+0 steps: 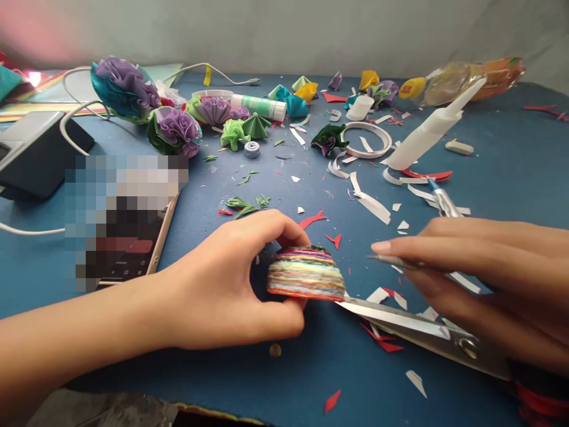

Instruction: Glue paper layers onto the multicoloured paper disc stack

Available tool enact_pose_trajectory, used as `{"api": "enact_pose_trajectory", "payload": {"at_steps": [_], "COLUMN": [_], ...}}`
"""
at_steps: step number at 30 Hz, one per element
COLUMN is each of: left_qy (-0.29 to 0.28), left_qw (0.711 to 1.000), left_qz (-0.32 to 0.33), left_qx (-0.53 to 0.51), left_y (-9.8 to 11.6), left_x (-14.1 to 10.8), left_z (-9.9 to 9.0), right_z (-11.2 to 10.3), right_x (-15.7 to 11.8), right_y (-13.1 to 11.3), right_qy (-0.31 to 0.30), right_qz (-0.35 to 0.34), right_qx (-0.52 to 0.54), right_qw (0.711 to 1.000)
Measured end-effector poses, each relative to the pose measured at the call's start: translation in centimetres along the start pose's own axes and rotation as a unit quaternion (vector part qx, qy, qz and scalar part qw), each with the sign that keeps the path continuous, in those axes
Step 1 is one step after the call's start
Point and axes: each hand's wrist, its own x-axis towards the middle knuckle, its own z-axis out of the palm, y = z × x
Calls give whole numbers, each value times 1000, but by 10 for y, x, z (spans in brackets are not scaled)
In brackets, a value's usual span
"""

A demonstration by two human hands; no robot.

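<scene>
My left hand (222, 284) is closed around a small dome of many-coloured paper layers (306, 274), thumb in front and fingers behind, just above the blue table. To its right, my right hand (484, 273) pinches a thin grey pointed tool (393, 261), its tip aimed left toward the dome; its kind is not clear. Below that hand lie scissors (413, 323) with metal blades, their tip by the dome's lower right edge and the red handle partly hidden. A silver pen-like thing with a blue tip (442, 197) shows behind the right fingers.
Red and white paper scraps (371, 204) litter the blue table (213, 373). Behind stand a white glue bottle (424, 139), a tape ring (367, 140), a glue stick (260, 108) and folded paper flowers (175, 131). At left are a phone (128, 255) and a black box (38, 154) with white cable.
</scene>
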Motion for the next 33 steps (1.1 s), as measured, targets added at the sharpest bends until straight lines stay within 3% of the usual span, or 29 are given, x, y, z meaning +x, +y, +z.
{"api": "enact_pose_trajectory", "payload": {"at_steps": [3, 8, 17, 28, 33], "left_qy": [3, 4, -5, -9, -7], "left_qw": [1000, 1000, 1000, 999, 999], "left_qz": [1, -5, -11, -35, -31], "left_qx": [0, 8, -4, 8, 7], "left_y": [1, 0, -4, -2, -1], "left_x": [1, 2, 6, 7, 7], "left_z": [1, -1, -4, -6, -6], "right_z": [-3, -2, -2, -3, -1], "right_x": [-4, -7, -6, -7, -7], "right_y": [0, 0, -8, -4, -5], "right_qy": [-2, -24, -39, -55, -47], "right_qz": [-89, -120, -65, -95, -78], "right_qx": [-2, 15, 30, -7, 13], "right_qw": [996, 992, 997, 994, 996]}}
